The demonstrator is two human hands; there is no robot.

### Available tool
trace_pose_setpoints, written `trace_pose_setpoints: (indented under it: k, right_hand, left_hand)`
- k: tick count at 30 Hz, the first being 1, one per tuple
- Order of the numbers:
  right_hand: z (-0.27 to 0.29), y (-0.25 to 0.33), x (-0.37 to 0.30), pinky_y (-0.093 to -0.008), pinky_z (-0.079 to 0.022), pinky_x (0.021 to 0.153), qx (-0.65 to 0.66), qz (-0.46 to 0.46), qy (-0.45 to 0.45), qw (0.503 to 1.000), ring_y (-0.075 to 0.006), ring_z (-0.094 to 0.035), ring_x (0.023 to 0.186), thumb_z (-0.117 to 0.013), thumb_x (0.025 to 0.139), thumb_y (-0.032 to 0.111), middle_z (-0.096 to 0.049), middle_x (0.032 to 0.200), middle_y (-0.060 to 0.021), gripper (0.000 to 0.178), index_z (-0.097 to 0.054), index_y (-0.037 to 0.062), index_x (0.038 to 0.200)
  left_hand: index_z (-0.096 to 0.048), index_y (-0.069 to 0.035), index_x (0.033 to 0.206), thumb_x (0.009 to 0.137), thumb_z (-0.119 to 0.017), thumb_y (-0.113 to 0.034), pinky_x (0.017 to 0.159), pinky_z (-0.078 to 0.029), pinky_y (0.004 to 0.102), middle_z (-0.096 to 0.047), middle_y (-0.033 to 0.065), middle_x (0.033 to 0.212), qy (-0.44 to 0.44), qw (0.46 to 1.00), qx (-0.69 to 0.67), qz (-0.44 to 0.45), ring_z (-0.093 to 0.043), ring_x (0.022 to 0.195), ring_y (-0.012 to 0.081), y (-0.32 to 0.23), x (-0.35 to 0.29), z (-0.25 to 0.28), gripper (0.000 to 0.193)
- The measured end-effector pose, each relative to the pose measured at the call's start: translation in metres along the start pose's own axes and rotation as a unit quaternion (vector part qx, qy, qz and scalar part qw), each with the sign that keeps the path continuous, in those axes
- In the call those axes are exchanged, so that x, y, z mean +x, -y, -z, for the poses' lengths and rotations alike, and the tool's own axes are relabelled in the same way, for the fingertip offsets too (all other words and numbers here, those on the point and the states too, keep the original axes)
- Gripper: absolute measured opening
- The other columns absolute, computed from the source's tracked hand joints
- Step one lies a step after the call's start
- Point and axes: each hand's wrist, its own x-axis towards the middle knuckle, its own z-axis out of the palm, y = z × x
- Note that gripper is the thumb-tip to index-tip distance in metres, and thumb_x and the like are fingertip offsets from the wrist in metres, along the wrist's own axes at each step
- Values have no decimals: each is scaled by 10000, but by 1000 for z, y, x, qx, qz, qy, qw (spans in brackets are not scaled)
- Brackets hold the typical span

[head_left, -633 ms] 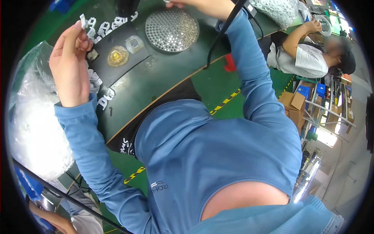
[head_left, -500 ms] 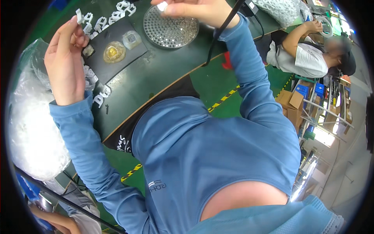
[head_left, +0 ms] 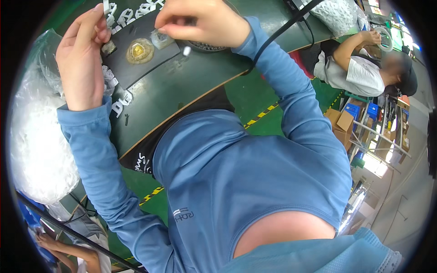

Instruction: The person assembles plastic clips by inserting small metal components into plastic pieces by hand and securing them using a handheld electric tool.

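Observation:
My left hand (head_left: 84, 57) is raised at the far left, its thumb and forefinger pinching a small white plastic part (head_left: 106, 6). My right hand (head_left: 202, 22) is closed, fingers curled and tips brought together; what they hold, if anything, is hidden. A little white piece (head_left: 186, 51) shows just below that hand; whether it is held or loose I cannot tell. Under the hand, a round tray (head_left: 207, 48) of small metal pieces is mostly covered. Between my hands lies a dark mat (head_left: 150, 61) bearing a yellowish round lump (head_left: 139, 51) and a clear whitish block (head_left: 162, 39).
Several white plastic parts (head_left: 125, 17) lie along the mat's far side, with more (head_left: 122, 102) near the table's front edge. A large clear plastic bag (head_left: 43, 127) bulges at the left. A black cable (head_left: 277, 34) crosses by my right wrist. Another person (head_left: 359, 68) sits at the right.
My right hand has moved left and nearer, from above the round tray toward the mat's right end. My left hand has shifted slightly up and right, still pinching the white part.

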Motion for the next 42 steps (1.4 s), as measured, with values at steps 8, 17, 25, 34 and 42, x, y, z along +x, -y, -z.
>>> trace_pose_setpoints:
  k: [8,17,25,34,42]
  right_hand:
    - [38,17,-8,-374,-465,667,-121,37,43,991,-269,-607,727,-761,833,45,-615,807,-70,122,-689,70,928]
    - [35,11,-32,-406,-453,773,-71,100,163,979,-265,-579,845,-778,829,166,-569,836,-52,220,-706,78,1017]
    - [40,22,-18,-299,-493,560,-34,6,44,998,-171,-628,612,-773,871,74,-666,762,-74,75,-730,26,911]
    - [8,0,0,-400,-512,807,-56,222,-22,973,-323,-610,910,-678,936,100,-568,949,-123,77,-650,49,986]
    - [3,-15,5,-395,-496,724,8,216,-43,975,-315,-595,816,-686,907,122,-550,890,-100,117,-641,66,998]
  left_hand:
    - [-699,59,1192,1031,-639,-135,840,-447,274,-606,24,945,-7,1000,16,1,-545,884,107,5,1,4,259]
    - [-723,29,1182,1031,-646,-151,833,-440,267,-603,13,940,8,1000,17,4,-533,870,100,6,2,6,248]
    - [-723,31,1160,1022,-663,-153,823,-444,262,-604,10,916,5,1000,25,-3,-534,850,95,5,2,2,238]
    - [-707,56,1130,1015,-665,-131,808,-437,264,-597,26,918,2,1000,7,1,-524,847,103,5,-1,2,223]
    - [-700,59,1109,1016,-662,-134,790,-416,256,-577,20,900,11,1000,28,-8,-500,829,103,3,1,-7,218]
